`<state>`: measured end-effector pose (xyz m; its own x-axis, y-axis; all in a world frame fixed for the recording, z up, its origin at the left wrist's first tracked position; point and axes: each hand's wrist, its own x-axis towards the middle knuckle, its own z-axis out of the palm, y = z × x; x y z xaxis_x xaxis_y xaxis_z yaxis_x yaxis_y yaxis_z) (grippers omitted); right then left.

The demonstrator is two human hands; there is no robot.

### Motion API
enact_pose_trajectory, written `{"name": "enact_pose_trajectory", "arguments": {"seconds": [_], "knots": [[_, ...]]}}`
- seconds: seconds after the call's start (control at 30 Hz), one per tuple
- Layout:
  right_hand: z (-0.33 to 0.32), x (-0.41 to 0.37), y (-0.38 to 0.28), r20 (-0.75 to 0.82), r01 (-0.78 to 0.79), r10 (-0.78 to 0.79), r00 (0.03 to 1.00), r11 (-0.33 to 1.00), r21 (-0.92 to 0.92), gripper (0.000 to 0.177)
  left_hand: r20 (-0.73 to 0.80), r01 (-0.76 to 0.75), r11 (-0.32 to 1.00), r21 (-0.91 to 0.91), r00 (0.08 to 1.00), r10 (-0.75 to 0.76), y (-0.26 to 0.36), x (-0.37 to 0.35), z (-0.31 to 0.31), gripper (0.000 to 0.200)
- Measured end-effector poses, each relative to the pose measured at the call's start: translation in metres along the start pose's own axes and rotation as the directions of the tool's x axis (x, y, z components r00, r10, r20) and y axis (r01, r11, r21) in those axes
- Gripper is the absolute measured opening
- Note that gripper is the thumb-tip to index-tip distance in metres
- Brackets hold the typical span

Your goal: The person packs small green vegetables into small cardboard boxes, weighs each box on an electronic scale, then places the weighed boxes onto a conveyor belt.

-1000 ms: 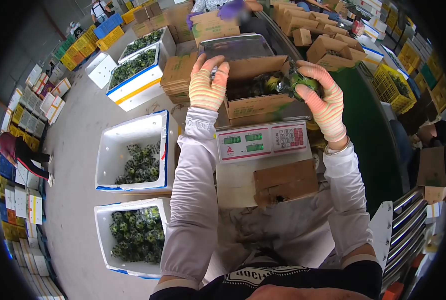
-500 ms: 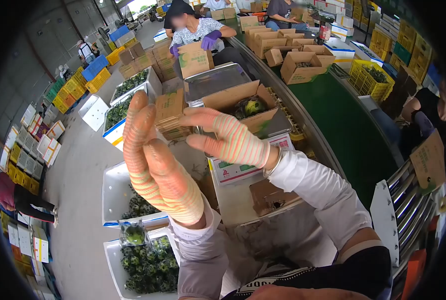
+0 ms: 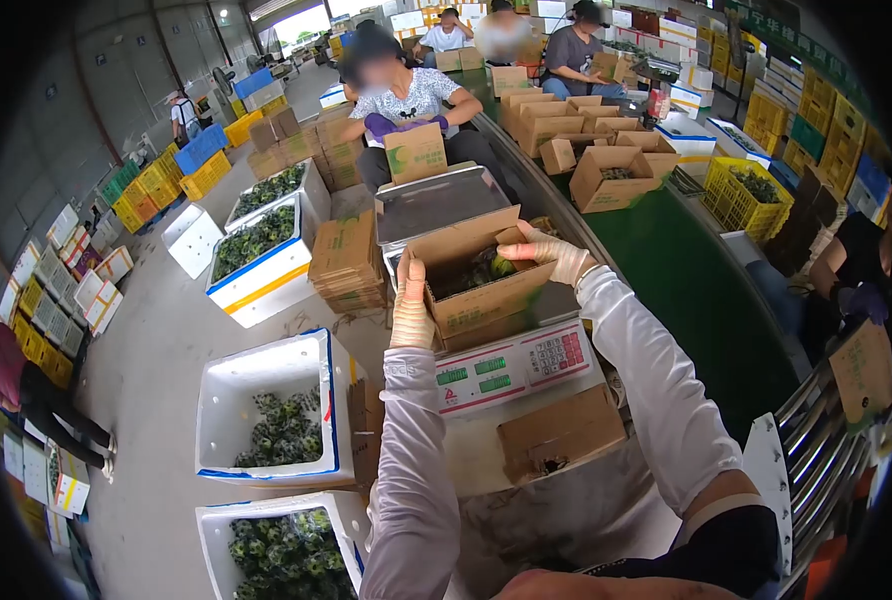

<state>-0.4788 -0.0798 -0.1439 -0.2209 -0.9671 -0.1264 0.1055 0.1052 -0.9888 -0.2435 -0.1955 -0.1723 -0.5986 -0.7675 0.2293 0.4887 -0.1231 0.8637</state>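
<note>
Open carton sits on the scale, between the person's two hands, long side facing the wearer. Fruit inside, yellow-green patch showing toward the right end; the rest is dark, count unclear. Left hand, striped glove, is at the carton's left end, grip closed on the end wall, fingers pointing up. Right hand, same glove type, reaches over the right end, fingertips inside the rim right by the fruit. Can't tell if that grip pinches the wall, the fruit or neither.

Scale panel faces the wearer: green displays lit, digits too small to read, keypad at right. Counter below carries a brown cardboard piece just in front of the scale. Beyond the carton, near it, a metal tray; past that, a co-worker in purple gloves with another carton. Left side, on the floor: white foam boxes with dark green wrapped fruit in them, plus a stack of flattened cartons. Right side: green conveyor belt, more open cartons on its far part, yellow crate beside it.
</note>
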Motion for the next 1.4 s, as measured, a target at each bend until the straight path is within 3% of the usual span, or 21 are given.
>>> {"name": "enact_pose_trajectory", "arguments": {"seconds": [0.2,0.33,0.37,0.47,0.53,0.57,0.63,0.67,0.7,0.73,0.77,0.83,0.93,1.03,1.13,1.17,1.2,1.27,1.3,1.37,1.4], "knots": [[-0.005,0.02,0.001,-0.031,-0.013,0.011,0.999,0.999,-0.051,0.09,-0.112,0.231,0.973,-0.005,0.967,-0.23,-0.013,0.018,0.002,0.073],[-0.007,0.025,0.018,-0.024,0.083,-0.082,0.996,0.996,0.035,0.089,-0.176,0.206,0.978,-0.024,0.962,-0.207,-0.025,0.018,-0.003,0.07],[-0.008,0.025,0.015,-0.045,0.052,-0.056,0.997,0.996,-0.073,0.084,-0.171,0.136,0.99,0.023,0.977,-0.131,-0.033,0.022,-0.01,0.067],[-0.005,0.017,-0.004,-0.268,0.387,-0.483,0.834,0.857,-0.341,0.065,-0.146,0.03,0.983,0.178,0.989,-0.003,-0.029,0.019,-0.01,0.065],[0.007,-0.007,-0.049,-0.21,0.534,-0.637,0.742,0.751,-0.39,0.043,-0.2,0.078,0.997,-0.003,0.977,-0.077,-0.029,0.016,-0.001,0.059],[0.019,-0.013,-0.065,-0.027,0.644,-0.693,0.72,0.682,-0.347,0.023,-0.122,0.077,0.995,0.065,0.99,-0.069,-0.021,0.014,-0.001,0.055],[0.052,-0.029,-0.101,0.173,0.381,-0.384,0.907,0.572,-0.727,0.015,-0.143,-0.213,0.893,0.397,0.947,0.289,-0.054,0.025,-0.018,0.053],[0.053,-0.02,-0.097,0.291,0.396,-0.352,0.89,0.277,-0.876,0.025,-0.194,-0.09,0.909,0.408,0.964,0.183,-0.039,0.017,-0.011,0.054],[0.066,-0.013,-0.101,0.199,0.199,-0.102,0.975,-0.013,-0.98,0.036,-0.211,-0.159,0.882,0.444,0.938,0.275,-0.065,0.033,-0.022,0.055],[0.054,0.014,-0.086,0.145,0.186,0.147,0.979,-0.328,-0.926,0.049,-0.19,-0.212,0.882,0.421,0.93,0.314,-0.088,0.047,-0.032,0.053],[0.055,0.028,-0.077,0.097,0.182,0.245,0.965,-0.352,-0.918,0.061,-0.234,-0.208,0.926,0.316,0.928,0.289,-0.152,0.094,-0.053,0.05],[0.043,0.051,-0.057,0.105,0.199,0.308,0.946,-0.293,-0.935,0.079,-0.201,-0.206,0.9,0.383,0.933,0.299,-0.091,0.054,-0.019,0.046],[0.031,0.055,-0.049,0.219,0.251,0.199,0.955,-0.149,-0.957,0.072,-0.216,-0.143,0.842,0.52,0.932,0.292,-0.093,0.06,-0.019,0.042],[0.067,0.019,-0.088,0.165,0.174,0.077,0.983,-0.119,-0.978,0.071,-0.266,-0.111,0.854,0.508,0.923,0.278,-0.094,0.059,-0.015,0.042],[0.08,0.011,-0.091,0.178,0.229,-0.157,0.971,0.415,-0.88,0.056,-0.234,-0.179,0.855,0.488,0.916,0.325,-0.104,0.063,-0.019,0.042],[0.069,0.023,-0.069,0.328,0.407,-0.241,0.913,0.5,-0.764,0.051,-0.24,-0.161,0.848,0.505,0.917,0.317,-0.1,0.059,-0.018,0.04],[0.061,0.034,-0.057,0.271,0.296,-0.121,0.955,0.414,-0.86,0.051,-0.242,-0.165,0.847,0.505,0.915,0.323,-0.094,0.055,-0.018,0.04],[0.07,0.034,-0.058,0.22,0.213,-0.068,0.973,0.624,-0.752,0.049,-0.25,-0.13,0.887,0.442,0.932,0.261,-0.102,0.059,-0.02,0.039],[0.068,0.038,-0.054,0.217,0.212,-0.069,0.974,0.619,-0.756,0.049,-0.24,-0.201,0.929,0.31,0.929,0.28,-0.112,0.068,-0.024,0.04],[0.058,0.053,-0.038,0.192,0.298,-0.297,0.936,0.369,-0.88,0.04,-0.212,-0.261,0.957,0.129,0.935,0.283,-0.138,0.081,-0.034,0.048],[0.057,0.068,-0.023,0.235,0.311,-0.352,0.906,0.178,-0.934,0.036,-0.221,-0.056,0.912,0.406,0.963,0.157,-0.086,0.049,-0.023,0.052]]}}
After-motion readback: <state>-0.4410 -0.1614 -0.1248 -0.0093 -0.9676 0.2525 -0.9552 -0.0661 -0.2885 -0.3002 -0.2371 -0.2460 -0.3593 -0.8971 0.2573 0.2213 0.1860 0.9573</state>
